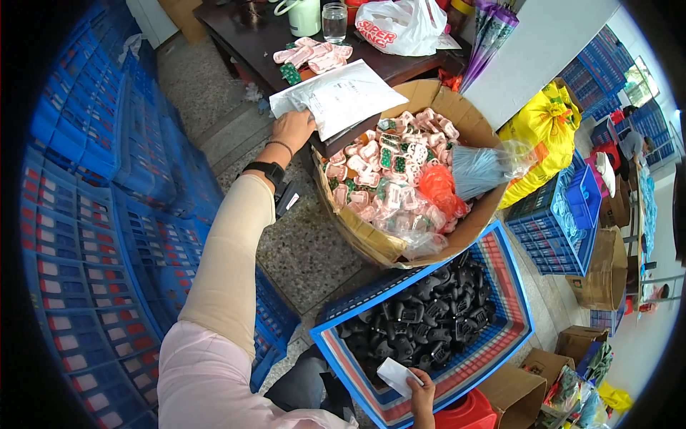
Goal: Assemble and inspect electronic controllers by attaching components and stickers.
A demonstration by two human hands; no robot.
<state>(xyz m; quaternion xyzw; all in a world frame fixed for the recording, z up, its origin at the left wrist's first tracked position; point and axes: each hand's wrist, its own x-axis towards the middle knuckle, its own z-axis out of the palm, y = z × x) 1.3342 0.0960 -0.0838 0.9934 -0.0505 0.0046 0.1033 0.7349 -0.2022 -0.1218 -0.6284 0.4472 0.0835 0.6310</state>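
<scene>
At the near end of one blue crate (506, 279), my right hand (423, 390) pinches one white slip (395, 375) above black parts (421, 322), too heaped to count. Speckled floor (300, 247) shows left of one carton (468, 111) of pink pieces (364, 175). By its far-left rim, my left hand (293, 131) touches one white packet (343, 99); I cannot tell if it grips. Beyond: one jug (305, 18), one jar (334, 23).

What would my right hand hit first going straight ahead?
Your right hand, holding white paper, would probably meet the black plastic parts first, though its height above them is unclear.
</scene>
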